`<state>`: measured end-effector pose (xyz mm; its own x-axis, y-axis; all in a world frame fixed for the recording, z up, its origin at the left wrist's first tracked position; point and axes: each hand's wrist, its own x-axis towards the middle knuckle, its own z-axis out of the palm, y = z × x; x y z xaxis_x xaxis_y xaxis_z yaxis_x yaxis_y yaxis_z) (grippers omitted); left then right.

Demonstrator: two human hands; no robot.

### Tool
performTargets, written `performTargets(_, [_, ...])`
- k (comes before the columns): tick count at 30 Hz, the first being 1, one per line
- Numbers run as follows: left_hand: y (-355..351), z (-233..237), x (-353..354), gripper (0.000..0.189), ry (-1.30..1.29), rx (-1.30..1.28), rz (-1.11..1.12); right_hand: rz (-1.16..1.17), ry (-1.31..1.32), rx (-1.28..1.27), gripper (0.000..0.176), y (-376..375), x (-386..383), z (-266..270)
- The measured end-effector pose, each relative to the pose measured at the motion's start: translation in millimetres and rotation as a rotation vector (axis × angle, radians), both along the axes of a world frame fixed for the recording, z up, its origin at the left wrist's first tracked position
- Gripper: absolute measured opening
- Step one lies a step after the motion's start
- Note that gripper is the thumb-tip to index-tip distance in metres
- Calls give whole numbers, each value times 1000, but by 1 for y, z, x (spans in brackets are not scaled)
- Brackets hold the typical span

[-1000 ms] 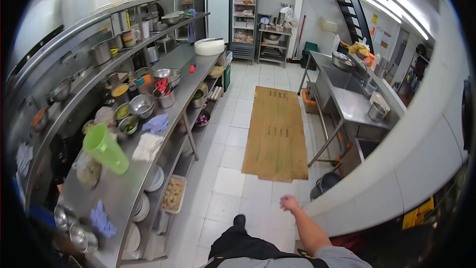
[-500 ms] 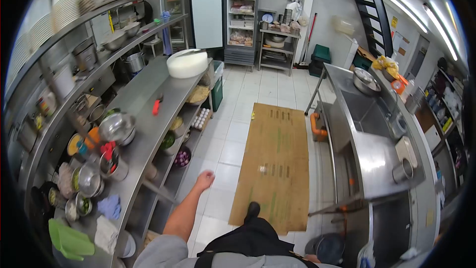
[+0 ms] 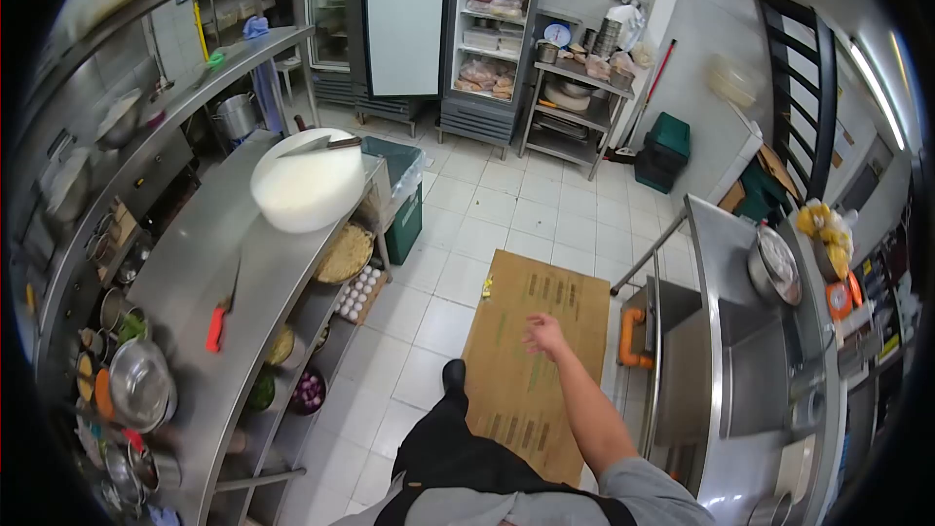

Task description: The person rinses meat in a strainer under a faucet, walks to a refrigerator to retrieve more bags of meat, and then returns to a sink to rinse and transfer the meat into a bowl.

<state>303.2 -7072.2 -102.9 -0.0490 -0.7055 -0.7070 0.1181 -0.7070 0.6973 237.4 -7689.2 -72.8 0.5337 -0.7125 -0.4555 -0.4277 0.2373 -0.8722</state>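
Note:
My right hand (image 3: 545, 335) swings out in front of me over the flat cardboard sheet (image 3: 570, 307) on the floor. It holds nothing, and its fingers are loosely bent and apart. My left hand is out of view. On the steel table (image 3: 200, 273) to my left lies a knife with a red handle (image 3: 215, 328). Farther along that table stands a thick, round white chopping block (image 3: 307, 185) with a dark-handled blade (image 3: 321, 145) on top. Ahead, the upright fridge (image 3: 492, 29) shows stacked packs of food, beside a pale door panel (image 3: 406, 15).
Under the left table are an egg tray (image 3: 360, 294), a bowl of purple onions (image 3: 309, 391) and a green bin (image 3: 404, 224). A steel sink (image 3: 769, 360) runs along my right. A small steel shelf (image 3: 575, 122) and green boxes (image 3: 664, 146) stand at the back.
I have walked forward, so the chopping block and fridge look nearer. My left arm has dropped out of view, and my right arm has swung forward. The other foot now leads.

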Motion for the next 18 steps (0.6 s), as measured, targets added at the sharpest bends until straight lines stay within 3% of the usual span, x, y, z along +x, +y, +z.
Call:
performTargets(2, [-126, 31, 80, 61, 258, -147, -37, 210, 169, -222, 27, -85, 33, -60])
performTargets(4, [-254, 47, 167, 58, 470, -180, -118, 234, 401, -264, 24, -145, 45, -83])
performTargets(5, [-298, -73, 210, 56, -193, 37, 1, 289, 508, -281, 23, -179, 47, -101])
performTargets(6, [-349, -164, 252, 53, -682, 415, 165, 58, 518, -54, 22, -190, 44, -85])
performTargets(7, [-424, -183, 301, 56, -793, 253, 545, -14, 593, 21, 22, -209, 34, -77])
performTargets(8, [-515, -79, 342, 57, -722, 194, 573, 56, 665, 41, 19, -234, 5, -96])
performTargets(9, [-582, -107, 402, 53, -880, -14, 613, -106, 680, 192, 26, -259, -11, -116])
performTargets(10, [-652, -122, 462, 49, -823, -83, 640, -302, 547, 350, 23, -270, -30, -118])
performTargets(11, [-714, -65, 495, 45, -744, -178, 660, -496, 406, 506, 20, -285, -42, -121])
performTargets(12, [-776, -52, 536, 42, -707, -285, 719, -491, 402, 504, 20, -319, -32, -131])
performTargets(16, [-946, -12, 610, 33, -555, -410, 858, -158, 453, 435, 6, -488, 15, -174])
performTargets(17, [-968, -27, 628, 32, -642, -335, 738, -74, 465, 415, 10, -532, 20, -180])
performTargets(18, [-981, -38, 635, 32, -730, -261, 623, 240, 474, 160, 2, -612, 43, -248])
